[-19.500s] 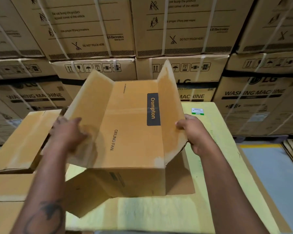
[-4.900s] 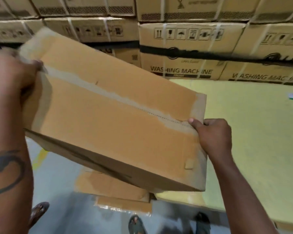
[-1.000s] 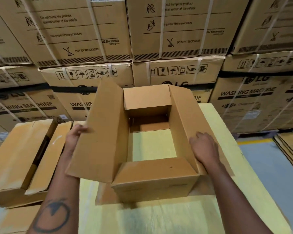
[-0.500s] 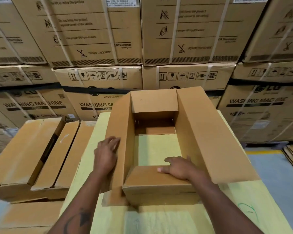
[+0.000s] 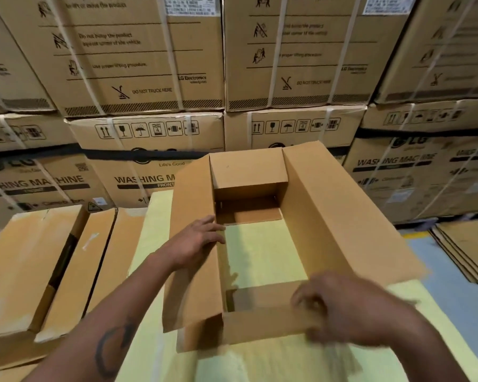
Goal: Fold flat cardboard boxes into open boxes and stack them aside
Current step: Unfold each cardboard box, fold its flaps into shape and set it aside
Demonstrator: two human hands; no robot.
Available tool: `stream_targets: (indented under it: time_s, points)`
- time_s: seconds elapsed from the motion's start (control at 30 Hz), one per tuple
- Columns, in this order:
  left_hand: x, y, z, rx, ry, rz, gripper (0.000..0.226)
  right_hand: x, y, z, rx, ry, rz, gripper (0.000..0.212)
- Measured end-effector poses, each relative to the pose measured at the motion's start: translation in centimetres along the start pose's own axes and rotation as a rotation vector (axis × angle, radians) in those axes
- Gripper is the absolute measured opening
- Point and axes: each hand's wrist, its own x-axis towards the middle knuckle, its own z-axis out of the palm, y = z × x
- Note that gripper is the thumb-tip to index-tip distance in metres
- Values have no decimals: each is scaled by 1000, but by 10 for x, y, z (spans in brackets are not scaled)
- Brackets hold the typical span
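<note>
Box (image 5: 323,216) sits open on the yellow table (image 5: 273,362), long axis running straight away from me, bottom unclosed with table showing through. My left hand (image 5: 196,241) lies fingers straight on the left long flap (image 5: 191,271). My right hand (image 5: 345,307) is at the near short flap (image 5: 260,323), blurred; can't tell its grip. Right is nearer. Free table on the right; folded boxes (image 5: 47,268) just beside the left edge.

Printed on stacked cartons (image 5: 138,78): "LG Electronics", "DO NOT TRUCK HERE", "WASHING MACHINE", "Life's Good" (smaller lines blurred).
</note>
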Motion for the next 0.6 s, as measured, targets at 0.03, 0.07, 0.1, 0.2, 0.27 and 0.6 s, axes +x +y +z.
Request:
stream_targets:
  time_s: [0.03, 0.07, 0.1, 0.2, 0.27, 0.6]
  points:
    - [0, -5, -3, 5, -15, 34, 36, 1, 2, 15, 15, -129, -48, 70]
    - [0, -8, -6, 28, -27, 62, 38, 5, 6, 30, 42, -251, -71, 87]
    - [1, -11, -6, 58, -33, 81, 38, 9, 11, 41, 112, -317, -94, 96]
    - [4, -9, 1, 117, 29, 101, 36, 19, 15, 64, 492, -246, -47, 105]
    - [7, 1, 6, 126, 78, 83, 39, 39, -3, 74, 512, 10, 139, 103]
    - [-11, 94, 45, 125, 216, 145, 25, 77, -5, 113, -54, 418, 72, 31]
